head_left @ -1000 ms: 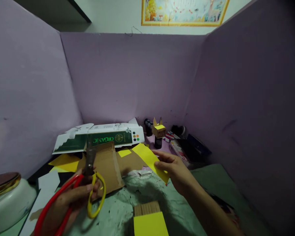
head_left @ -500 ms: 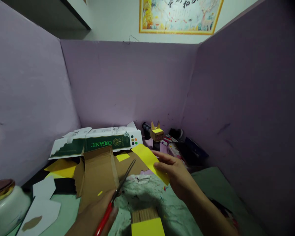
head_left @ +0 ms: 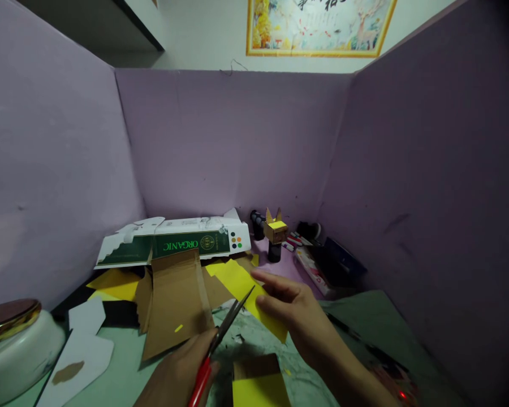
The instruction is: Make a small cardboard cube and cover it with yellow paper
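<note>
My left hand (head_left: 185, 364) is closed around red-handled scissors (head_left: 202, 376), whose narrow blades point up and to the right with little gap between them. A strip of yellow paper (head_left: 241, 285) is pinched between the thumb and fingers of my right hand (head_left: 290, 308). The blade tips lie over or against the paper's lower left edge; I cannot tell whether they touch. Below, at the bottom edge, stands a small cardboard box (head_left: 258, 370) with yellow paper on its near side.
Brown cardboard (head_left: 178, 305) lies left of centre, before a green and white "ORGANIC" carton (head_left: 186, 243). A lidded jar (head_left: 21, 350) and white card pieces (head_left: 82, 353) sit at left. Farther back, a small eared cardboard figure (head_left: 275, 229) tops a dark stand; a glue gun-like item is unclear.
The scissors have moved right and up to the yellow strip. My right hand has lowered slightly with the strip. The view has shifted a little to the left.
</note>
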`<state>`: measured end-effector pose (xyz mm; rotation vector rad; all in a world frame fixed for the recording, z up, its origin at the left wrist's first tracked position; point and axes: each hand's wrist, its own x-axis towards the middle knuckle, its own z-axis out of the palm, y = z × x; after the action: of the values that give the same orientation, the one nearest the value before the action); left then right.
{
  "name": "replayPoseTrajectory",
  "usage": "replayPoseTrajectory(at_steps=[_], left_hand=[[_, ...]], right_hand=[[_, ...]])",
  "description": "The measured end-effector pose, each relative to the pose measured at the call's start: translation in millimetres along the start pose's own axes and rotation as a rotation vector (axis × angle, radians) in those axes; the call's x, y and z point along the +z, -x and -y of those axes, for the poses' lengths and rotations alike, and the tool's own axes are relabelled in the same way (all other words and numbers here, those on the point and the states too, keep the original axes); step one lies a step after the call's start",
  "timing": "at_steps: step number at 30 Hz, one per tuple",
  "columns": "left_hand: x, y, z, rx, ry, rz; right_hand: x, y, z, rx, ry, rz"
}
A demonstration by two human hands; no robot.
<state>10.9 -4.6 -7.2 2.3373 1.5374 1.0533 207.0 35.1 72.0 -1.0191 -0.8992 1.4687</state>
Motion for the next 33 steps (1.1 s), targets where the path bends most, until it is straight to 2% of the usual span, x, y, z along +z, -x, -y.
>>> replayPoseTrajectory(at_steps=[6,12,24,33], left_hand=[[-6,-2,-7,0.058,0.101,-0.035],[-9,-3,-16,0.012,0.130,-0.048],[-7,-2,-9,-0.002,0.097,-0.053],[-9,-2,-11,0.006,0.129,-0.063]], right_hand=[[2,0,-4,-0.030,0.055,0.007],[2,1,-4,-0.066,0.086,0.001],[-5,-2,-9,-0.149,0.134,0.025],[0,0,-10,-0.099,0.122,0.038]])
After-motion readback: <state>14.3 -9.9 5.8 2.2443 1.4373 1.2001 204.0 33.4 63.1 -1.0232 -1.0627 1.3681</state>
